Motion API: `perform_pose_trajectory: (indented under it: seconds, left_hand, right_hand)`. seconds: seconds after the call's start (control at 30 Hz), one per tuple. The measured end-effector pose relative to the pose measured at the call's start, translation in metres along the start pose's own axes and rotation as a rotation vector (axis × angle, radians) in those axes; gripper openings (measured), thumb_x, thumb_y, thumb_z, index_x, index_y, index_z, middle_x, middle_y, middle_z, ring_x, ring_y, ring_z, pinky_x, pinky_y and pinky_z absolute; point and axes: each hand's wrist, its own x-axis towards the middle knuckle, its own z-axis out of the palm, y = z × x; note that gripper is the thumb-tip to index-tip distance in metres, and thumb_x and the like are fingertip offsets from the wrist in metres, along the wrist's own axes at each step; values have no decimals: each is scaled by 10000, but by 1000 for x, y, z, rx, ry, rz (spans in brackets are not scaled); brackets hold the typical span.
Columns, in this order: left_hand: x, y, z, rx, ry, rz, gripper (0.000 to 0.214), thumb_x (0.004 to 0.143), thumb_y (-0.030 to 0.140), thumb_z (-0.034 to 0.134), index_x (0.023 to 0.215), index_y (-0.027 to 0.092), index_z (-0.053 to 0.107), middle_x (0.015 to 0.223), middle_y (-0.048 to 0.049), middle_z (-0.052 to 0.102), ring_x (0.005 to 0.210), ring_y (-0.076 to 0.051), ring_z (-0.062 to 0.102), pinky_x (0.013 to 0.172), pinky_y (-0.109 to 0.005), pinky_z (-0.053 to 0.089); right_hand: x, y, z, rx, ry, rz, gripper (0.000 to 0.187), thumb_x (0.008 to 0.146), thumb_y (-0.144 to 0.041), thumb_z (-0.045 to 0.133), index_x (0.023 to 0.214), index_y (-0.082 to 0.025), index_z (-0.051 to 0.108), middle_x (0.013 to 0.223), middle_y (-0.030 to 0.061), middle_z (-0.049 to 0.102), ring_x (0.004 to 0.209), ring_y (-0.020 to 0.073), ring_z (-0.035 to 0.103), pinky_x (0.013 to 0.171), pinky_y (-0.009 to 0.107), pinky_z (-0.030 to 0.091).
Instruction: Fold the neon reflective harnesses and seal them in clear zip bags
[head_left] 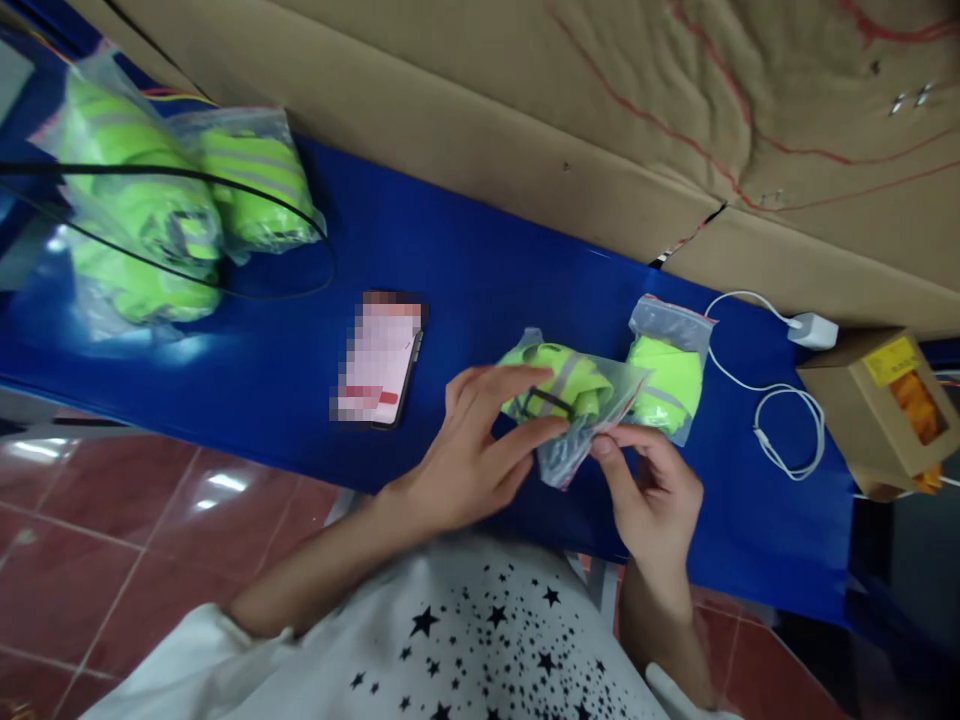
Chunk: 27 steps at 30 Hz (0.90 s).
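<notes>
A clear zip-lock bag with a folded neon-yellow reflective vest inside lies in front of me on the blue table. My left hand grips the bag from the left, its fingers bent over the vest and a dark strap. At the bag's red-edged opening, my right hand pinches the plastic between thumb and forefinger. Whether the seal is closed I cannot tell. Just behind my right hand is a second bagged vest, flat on the table.
A phone lies left of my hands. Several bagged vests are piled at the far left, with a black cable across them. On the right are a white charger, its coiled cord and a cardboard box. A cardboard panel borders the table's back.
</notes>
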Motion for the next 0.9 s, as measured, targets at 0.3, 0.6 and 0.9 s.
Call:
perform_pose_trajectory:
  seconds: [0.3,0.6,0.9]
  left_hand:
    - [6,38,-10,-141,22,-155,279,869,315,767,1068,167,639,1038,-85,691,965,-204,652,858,-356,568]
    - [10,34,-21,-452,-141,-342,161,916,233,725,1073,209,692,1006,-39,691,963,-157,651,861,-294,551]
    - [8,38,-11,-370,-131,-278,45,948,206,671,973,173,687,938,-35,701,865,-158,648,779,-306,523]
  right_hand:
    - [-3,1,15,420,-190,190,58,942,-218,689,900,-238,723,787,-33,750,693,109,696,647,212,558]
    - [-3,2,13,371,-229,172,70,937,-177,681,917,-237,709,831,-25,774,742,130,734,704,234,584]
    - [-7,4,6,210,-252,-7,104,924,-138,644,891,-236,658,798,-44,677,692,102,620,660,229,520]
